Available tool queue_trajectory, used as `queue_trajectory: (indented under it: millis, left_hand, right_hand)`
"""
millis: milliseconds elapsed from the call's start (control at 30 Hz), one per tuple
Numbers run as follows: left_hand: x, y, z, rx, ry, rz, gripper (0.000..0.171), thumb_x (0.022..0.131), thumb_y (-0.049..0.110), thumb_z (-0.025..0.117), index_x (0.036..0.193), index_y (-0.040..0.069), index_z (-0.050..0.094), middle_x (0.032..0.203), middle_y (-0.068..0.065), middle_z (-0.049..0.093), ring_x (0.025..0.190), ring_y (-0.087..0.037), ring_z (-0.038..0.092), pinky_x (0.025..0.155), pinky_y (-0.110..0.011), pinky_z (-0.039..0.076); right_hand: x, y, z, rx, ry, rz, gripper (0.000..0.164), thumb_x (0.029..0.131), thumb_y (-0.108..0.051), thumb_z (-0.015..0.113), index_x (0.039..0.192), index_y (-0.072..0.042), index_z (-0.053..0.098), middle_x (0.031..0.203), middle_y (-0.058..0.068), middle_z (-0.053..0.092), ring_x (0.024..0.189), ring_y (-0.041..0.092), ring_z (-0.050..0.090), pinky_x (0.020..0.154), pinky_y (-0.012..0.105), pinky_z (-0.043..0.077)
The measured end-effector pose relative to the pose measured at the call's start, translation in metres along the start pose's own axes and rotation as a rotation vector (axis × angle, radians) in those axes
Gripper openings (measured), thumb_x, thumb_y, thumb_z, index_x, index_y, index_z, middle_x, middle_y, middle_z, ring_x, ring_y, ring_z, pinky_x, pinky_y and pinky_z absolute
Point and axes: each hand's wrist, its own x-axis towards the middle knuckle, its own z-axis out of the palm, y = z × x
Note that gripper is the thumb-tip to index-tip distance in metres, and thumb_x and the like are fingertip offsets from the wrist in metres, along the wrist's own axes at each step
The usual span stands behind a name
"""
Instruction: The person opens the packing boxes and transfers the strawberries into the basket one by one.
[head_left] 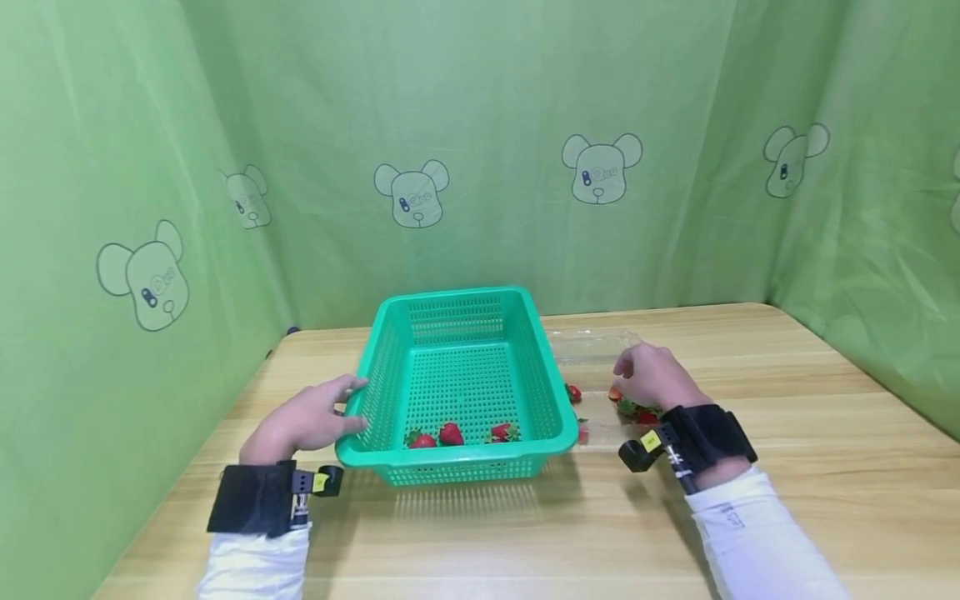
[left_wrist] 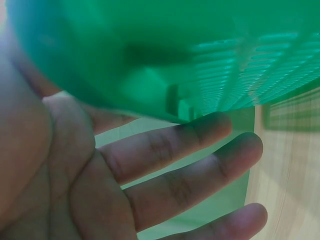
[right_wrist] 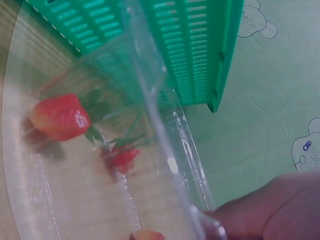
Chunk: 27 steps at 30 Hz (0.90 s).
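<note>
My left hand (head_left: 311, 417) is at the left rim of a green plastic basket (head_left: 551, 375). In the left wrist view, its fingers (left_wrist: 185, 185) stretch out almost straight along the basket's outer side; the thumb is largely hidden. Three strawberries (head_left: 450, 433) lie in the near end of the basket. My right hand (head_left: 656, 377) grips the edge of a clear plastic box (right_wrist: 165, 145) to the basket's right; its fingertips are partly out of view. Several strawberries (right_wrist: 60, 117) with green leaves are in that box, some hidden by the hand and wrist.
A wooden table (head_left: 480, 542) carries the basket and the box, which stand side by side. Green curtains (head_left: 495, 242) with bear-head outlines close off the back and both sides. A black strap with a small camera (head_left: 641, 452) sits on each wrist.
</note>
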Motion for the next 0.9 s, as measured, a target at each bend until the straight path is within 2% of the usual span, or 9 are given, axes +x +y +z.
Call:
queue_trajectory:
  millis: [133,333,567,900]
  left_hand:
    - [0.0,0.0,0.0,-0.014,0.001,0.002,0.062,0.089,0.016,0.064,0.142,0.0,0.035,0.135,-0.031,0.048,0.115,-0.04,0.054,0.093,-0.056,0.045]
    - [0.0,0.001,0.001,-0.017,0.003,0.005,0.062,0.089,0.015,0.064,0.141,-0.001,0.035,0.135,-0.032,0.048,0.113,-0.038,0.055,0.092,-0.054,0.046]
    - [0.002,0.0,0.001,-0.013,0.011,-0.01,0.061,0.089,0.014,0.062,0.142,0.0,0.036,0.135,-0.031,0.049,0.114,-0.037,0.055,0.092,-0.054,0.046]
    - [0.002,-0.001,0.001,0.006,0.012,-0.011,0.061,0.089,0.015,0.063,0.142,0.001,0.036,0.135,-0.03,0.049,0.116,-0.04,0.052,0.092,-0.055,0.045]
  right_hand:
    - [-0.002,0.002,0.002,-0.007,-0.026,0.021,0.017,0.077,0.001,0.062,0.093,0.004,0.066,0.087,0.019,0.065,0.074,0.028,0.057,0.064,0.039,0.05]
    - [-0.002,0.007,0.008,-0.01,-0.076,0.009,0.02,0.068,0.006,0.062,0.086,0.0,0.068,0.082,0.014,0.066,0.071,0.027,0.057,0.06,0.035,0.048]
    - [-0.002,0.006,0.01,-0.004,-0.119,0.021,0.018,0.068,0.003,0.065,0.084,-0.003,0.068,0.076,0.009,0.064,0.064,0.022,0.056,0.054,0.031,0.045]
    - [-0.004,0.005,0.013,-0.008,-0.11,0.016,0.025,0.065,0.007,0.067,0.088,-0.002,0.068,0.079,0.011,0.064,0.067,0.024,0.056,0.055,0.032,0.045]
